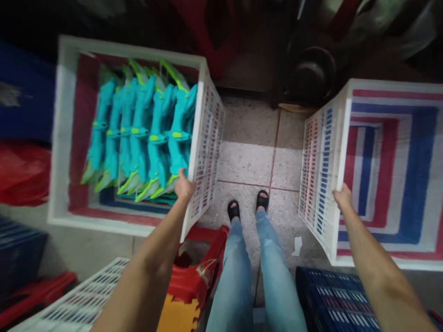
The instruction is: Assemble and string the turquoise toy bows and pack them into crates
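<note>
On the left stands a white plastic crate (129, 50) lined with striped sheeting. Several turquoise parts with lime-green ends (138, 115) lie in it, packed side by side. My left hand (185, 186) is closed on this crate's right rim, near the closest turquoise part. A second white crate (342, 143) is at the right, with red, white and blue striped lining and no parts visible inside. The left rim of that crate is in the grip of my right hand (343, 197), its fingers partly hidden behind the rim.
Between the crates is a tiled floor (249, 161) where my feet stand. A red stool (199, 272) is near my left leg. Dark blue crates (339, 295) lie at the lower right, a white crate (83, 299) at the lower left. Dark clutter lies beyond.
</note>
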The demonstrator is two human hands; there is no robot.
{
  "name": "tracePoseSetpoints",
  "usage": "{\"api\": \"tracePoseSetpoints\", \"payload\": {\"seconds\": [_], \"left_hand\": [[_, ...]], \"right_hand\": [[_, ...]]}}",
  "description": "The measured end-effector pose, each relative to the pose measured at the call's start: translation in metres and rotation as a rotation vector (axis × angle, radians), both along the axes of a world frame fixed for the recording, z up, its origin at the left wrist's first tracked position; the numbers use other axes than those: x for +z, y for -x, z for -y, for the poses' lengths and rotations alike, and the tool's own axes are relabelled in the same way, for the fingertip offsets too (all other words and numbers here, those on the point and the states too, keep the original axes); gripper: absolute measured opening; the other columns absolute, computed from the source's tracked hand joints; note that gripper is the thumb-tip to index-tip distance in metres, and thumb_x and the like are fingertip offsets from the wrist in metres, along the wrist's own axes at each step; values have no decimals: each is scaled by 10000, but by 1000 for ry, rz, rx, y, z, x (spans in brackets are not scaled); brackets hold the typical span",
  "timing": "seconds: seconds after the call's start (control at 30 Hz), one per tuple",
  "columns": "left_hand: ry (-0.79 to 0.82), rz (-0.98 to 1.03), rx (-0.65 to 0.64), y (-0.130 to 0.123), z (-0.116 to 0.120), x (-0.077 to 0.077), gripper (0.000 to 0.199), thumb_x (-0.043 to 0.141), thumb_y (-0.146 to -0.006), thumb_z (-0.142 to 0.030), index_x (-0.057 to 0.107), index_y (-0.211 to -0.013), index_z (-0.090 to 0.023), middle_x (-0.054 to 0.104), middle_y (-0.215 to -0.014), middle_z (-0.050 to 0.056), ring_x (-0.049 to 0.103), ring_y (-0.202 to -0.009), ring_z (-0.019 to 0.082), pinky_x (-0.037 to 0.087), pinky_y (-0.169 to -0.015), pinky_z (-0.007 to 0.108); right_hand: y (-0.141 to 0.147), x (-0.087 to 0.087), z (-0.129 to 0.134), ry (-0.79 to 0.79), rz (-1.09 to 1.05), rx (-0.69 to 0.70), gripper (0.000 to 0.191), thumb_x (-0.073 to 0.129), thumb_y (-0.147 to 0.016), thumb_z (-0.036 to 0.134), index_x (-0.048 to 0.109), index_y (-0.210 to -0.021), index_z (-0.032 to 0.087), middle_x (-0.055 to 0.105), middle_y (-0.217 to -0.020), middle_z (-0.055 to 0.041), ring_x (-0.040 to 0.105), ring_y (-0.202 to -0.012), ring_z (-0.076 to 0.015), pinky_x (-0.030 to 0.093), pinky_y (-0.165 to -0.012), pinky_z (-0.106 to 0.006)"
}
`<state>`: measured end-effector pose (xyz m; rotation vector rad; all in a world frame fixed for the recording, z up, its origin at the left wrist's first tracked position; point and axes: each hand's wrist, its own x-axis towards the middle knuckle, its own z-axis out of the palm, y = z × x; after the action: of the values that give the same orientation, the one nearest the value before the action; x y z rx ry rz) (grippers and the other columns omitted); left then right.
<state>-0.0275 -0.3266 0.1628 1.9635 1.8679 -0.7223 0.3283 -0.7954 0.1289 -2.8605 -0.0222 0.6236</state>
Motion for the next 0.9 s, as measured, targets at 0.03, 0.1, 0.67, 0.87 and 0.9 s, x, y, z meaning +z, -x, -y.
{"api": "tracePoseSetpoints", "payload": {"seconds": [0.03, 0.1, 0.67, 0.87, 0.9], "left_hand": [[5, -5, 3, 1, 2, -3, 656, 620, -851, -173, 396, -1468, -190, 677, -1111, 176, 672, -1029, 358, 519, -846, 416], [9, 2, 1, 4, 7, -6, 606, 569, -881, -177, 423, -1468, -217, 629, -1189, 197, 659, -1059, 371, 506, -868, 433], [250, 414, 354, 35, 99, 17, 336, 546, -922, -219, 640, -1238, -153, 570, -1151, 202, 630, -1100, 439, 491, -957, 480], [215, 449, 259, 39, 68, 59, 306, 720, -816, -274, 656, -1108, -213, 631, -1150, 166, 625, -1119, 406, 524, -971, 466], [131, 457, 233, 42, 45, 62, 318, 686, -843, -297, 638, -1140, -195, 621, -1192, 176, 596, -1178, 398, 499, -1024, 476]], "right_hand": [[9, -2, -2, 19, -23, -31, 310, 657, -805, 156, 682, -1114, 147, 701, -894, -89, 662, -845, -222, 534, -770, -350], [37, -4, -7, 44, -83, -84, 393, 643, -740, 118, 690, -1127, 163, 705, -844, -77, 662, -813, -230, 519, -752, -334], [209, 61, -142, 227, -373, 357, 403, 557, -806, 225, 648, -1188, 134, 712, -983, -171, 666, -960, -324, 524, -819, -427], [160, 72, -336, -306, -14, 1035, 350, 403, -961, 196, 654, -1205, 184, 660, -1153, -132, 518, -1166, -276, 371, -1067, -477], [158, 67, -377, -342, -19, 1160, 341, 411, -963, 184, 661, -1195, 176, 655, -1170, -138, 499, -1180, -283, 368, -1059, -489]]}}
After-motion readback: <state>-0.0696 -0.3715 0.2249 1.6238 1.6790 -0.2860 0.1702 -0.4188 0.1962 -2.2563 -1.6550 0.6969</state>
